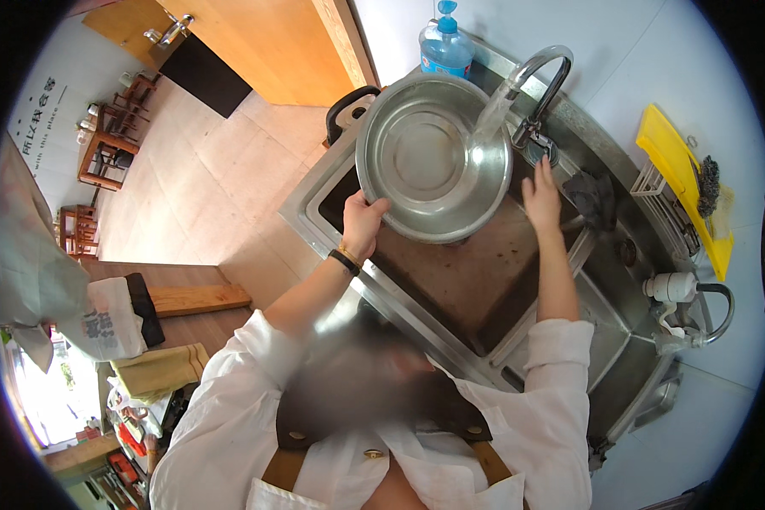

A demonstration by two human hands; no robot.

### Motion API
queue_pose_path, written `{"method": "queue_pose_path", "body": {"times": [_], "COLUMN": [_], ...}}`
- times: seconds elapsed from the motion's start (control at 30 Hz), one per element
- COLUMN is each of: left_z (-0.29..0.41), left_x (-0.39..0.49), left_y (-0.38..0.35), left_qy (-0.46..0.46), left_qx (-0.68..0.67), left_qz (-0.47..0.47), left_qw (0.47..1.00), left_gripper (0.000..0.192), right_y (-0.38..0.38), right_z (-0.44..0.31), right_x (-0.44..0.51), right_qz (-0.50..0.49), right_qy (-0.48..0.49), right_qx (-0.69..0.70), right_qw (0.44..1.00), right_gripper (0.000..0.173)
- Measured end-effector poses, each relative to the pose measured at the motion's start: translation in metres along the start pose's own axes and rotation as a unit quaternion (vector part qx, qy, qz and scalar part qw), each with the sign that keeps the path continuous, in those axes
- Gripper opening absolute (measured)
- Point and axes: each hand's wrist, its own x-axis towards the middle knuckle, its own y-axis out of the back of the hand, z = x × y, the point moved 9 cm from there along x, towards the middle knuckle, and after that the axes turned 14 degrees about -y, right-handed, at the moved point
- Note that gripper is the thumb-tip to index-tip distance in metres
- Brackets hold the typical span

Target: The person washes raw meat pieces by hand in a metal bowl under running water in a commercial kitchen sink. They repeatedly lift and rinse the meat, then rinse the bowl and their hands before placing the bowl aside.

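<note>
My left hand (363, 224) grips the near left rim of a round stainless steel basin (421, 156), thumb on the inside. Water runs from a chrome faucet (542, 76) into the right side of the basin, which sits over the left bowl of a stainless steel sink (472, 280). My right hand (542, 197) holds nothing; its fingers are extended, just below the faucet's base and to the right of the basin. A dark cloth (590, 194) lies on the sink's ledge beside that hand.
A blue pump bottle (446, 48) stands behind the basin. On the right are a yellow cutting board (682, 185), a white wire rack (663, 191) and a second faucet (720, 312) with a white filter. An orange wooden door (280, 44) is at the upper left.
</note>
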Motion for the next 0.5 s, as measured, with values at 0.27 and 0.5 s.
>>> {"method": "queue_pose_path", "body": {"times": [0.27, 0.5], "left_z": [0.012, 0.057], "left_x": [0.021, 0.014], "left_y": [0.01, -0.003], "left_qy": [-0.056, -0.121], "left_qx": [0.113, 0.29], "left_qz": [0.005, -0.058], "left_qw": [0.992, 0.947], "left_gripper": [0.02, 0.021], "right_y": [-0.017, -0.099], "right_z": [-0.09, -0.125], "right_x": [-0.095, -0.136], "right_qz": [-0.026, -0.278], "right_qy": [0.089, 0.248], "right_qx": [-0.085, -0.037], "right_qw": [0.992, 0.927], "right_gripper": [0.068, 0.042]}}
